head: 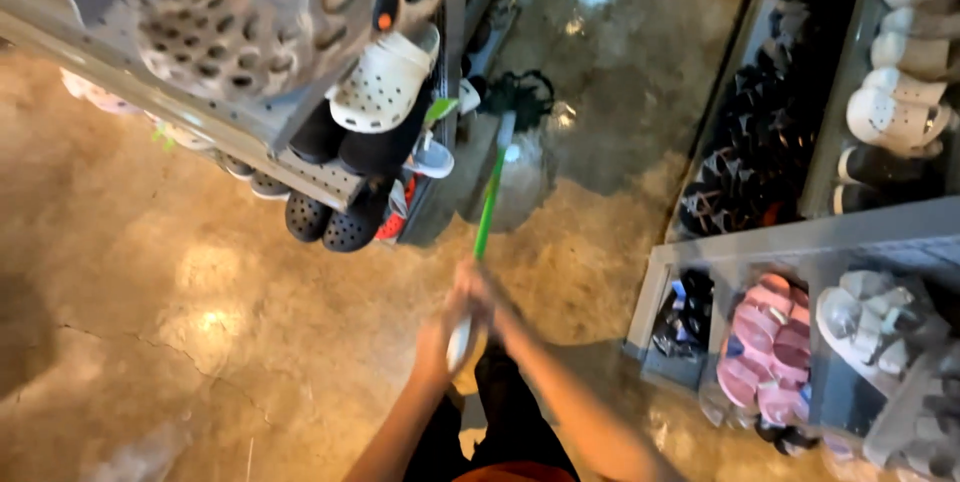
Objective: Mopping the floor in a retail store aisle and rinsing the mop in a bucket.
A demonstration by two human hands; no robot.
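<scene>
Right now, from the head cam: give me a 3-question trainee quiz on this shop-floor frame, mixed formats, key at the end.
1. True or false: both hands grip the mop handle.
2. Multiple choice: where is the mop head? A) on the wet floor between the two shelf units B) lifted over the pink sandals C) inside a bucket
3. Fill in: the shaft of the mop handle is coloured ____.

Key
1. True: the left hand and right hand both close on the handle's lower end.
2. A: it rests on the wet floor, by the rack of clogs; the pink sandals sit in a bin to the right.
3. Green.
</scene>
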